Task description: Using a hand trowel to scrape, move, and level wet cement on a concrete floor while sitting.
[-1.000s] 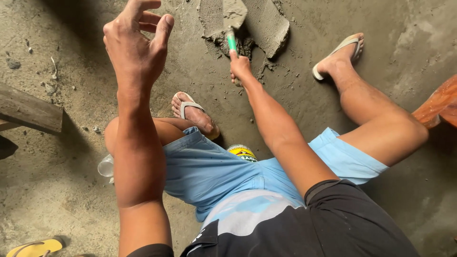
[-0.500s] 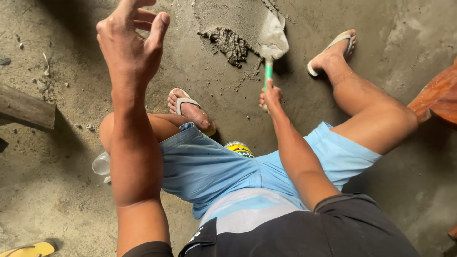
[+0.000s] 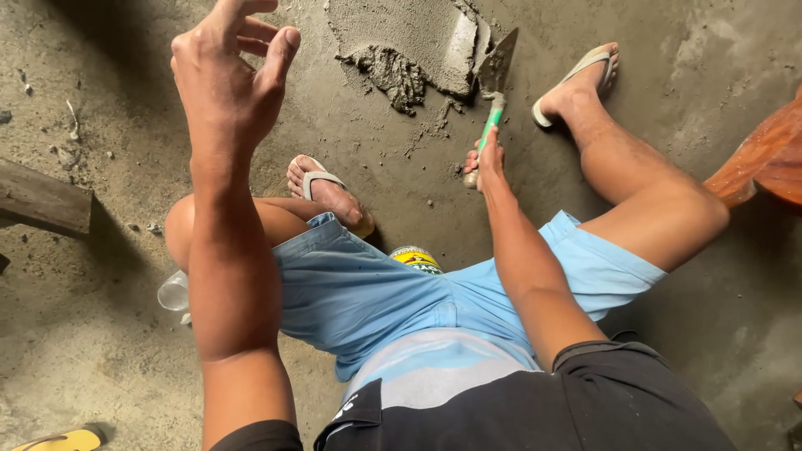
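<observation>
One trowel (image 3: 494, 88) in right hand (image 3: 484, 160)

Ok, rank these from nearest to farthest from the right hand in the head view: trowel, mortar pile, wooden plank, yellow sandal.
1. trowel: gripped in the right hand.
2. mortar pile: just beyond the blade, up-left.
3. wooden plank: far left edge.
4. yellow sandal: bottom-left corner, slightly farther.

Right hand (image 3: 486, 160) grips the green handle of a trowel (image 3: 496, 77); blade tip meets the edge of a wet mortar patch (image 3: 409, 50) near the floor's far edge. Left hand (image 3: 230, 75) is raised, fingers loosely spread, holding nothing. Person is seated on the concrete floor (image 3: 100, 351), wearing sandals.
</observation>
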